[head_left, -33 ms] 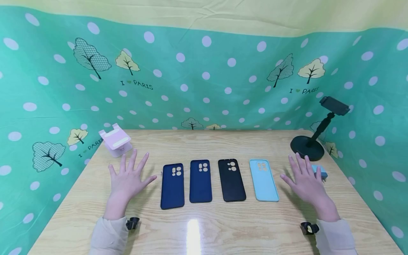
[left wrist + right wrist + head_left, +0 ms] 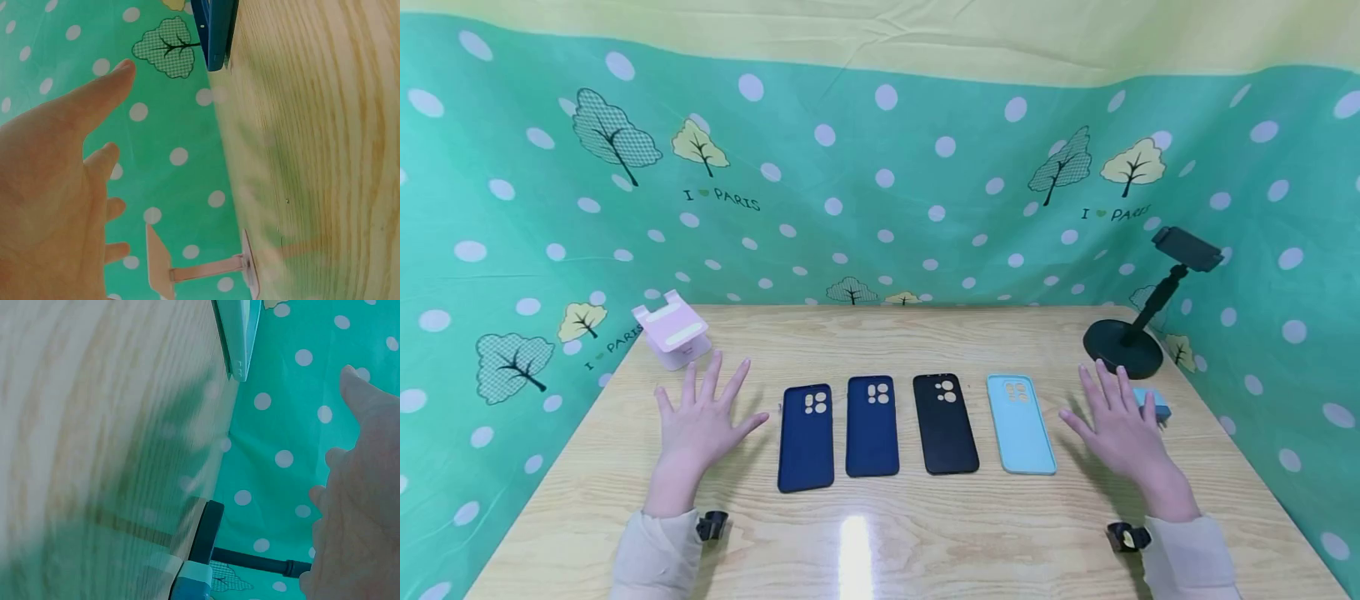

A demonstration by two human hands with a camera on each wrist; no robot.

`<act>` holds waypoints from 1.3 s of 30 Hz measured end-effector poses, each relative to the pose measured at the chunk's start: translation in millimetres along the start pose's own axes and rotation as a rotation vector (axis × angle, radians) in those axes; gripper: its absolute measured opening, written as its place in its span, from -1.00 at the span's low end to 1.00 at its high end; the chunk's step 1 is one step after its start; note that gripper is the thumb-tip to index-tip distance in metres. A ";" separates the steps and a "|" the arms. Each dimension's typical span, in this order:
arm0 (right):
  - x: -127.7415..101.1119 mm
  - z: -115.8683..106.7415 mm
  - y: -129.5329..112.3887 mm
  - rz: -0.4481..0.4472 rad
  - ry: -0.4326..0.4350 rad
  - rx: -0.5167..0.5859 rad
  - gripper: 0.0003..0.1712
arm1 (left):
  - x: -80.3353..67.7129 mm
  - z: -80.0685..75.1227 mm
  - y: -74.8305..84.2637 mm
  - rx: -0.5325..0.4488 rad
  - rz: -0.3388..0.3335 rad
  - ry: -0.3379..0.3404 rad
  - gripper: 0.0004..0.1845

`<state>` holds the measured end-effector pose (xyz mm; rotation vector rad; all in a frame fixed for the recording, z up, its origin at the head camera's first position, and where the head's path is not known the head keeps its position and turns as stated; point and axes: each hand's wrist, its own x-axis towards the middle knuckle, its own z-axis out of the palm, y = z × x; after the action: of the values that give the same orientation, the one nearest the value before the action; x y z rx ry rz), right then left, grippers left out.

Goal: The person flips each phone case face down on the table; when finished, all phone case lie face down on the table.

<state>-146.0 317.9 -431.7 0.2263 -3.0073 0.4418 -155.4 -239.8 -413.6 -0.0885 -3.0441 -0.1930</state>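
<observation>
Left hand (image 2: pixel 700 421) (spread) beside cases (image 2: pixel 806 437) — apart.

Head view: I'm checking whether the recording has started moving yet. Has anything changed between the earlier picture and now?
Nothing has visibly changed. The left hand and the right hand lie spread over the table as before, holding nothing. The four phone cases sit in the same row between them, and the pink stand and black stand are where they were.

- Worktop (image 2: pixel 925 533): pale wood grain, smooth, glossy glare near front edge.
- Four phone cases (image 2: pixel 806 437): matt, rubbery plastic.
- Backdrop (image 2: pixel 880 192): printed cloth, creased.
</observation>
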 end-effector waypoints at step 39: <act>43.1 17.5 -157.5 -0.228 0.010 0.247 -0.27 | 3.6 4.0 17.9 -0.039 0.059 -0.185 -0.36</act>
<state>-164.5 157.8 -399.6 0.5761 -2.8635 0.7849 -158.2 -221.3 -415.0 -0.2101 -3.2169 -0.2541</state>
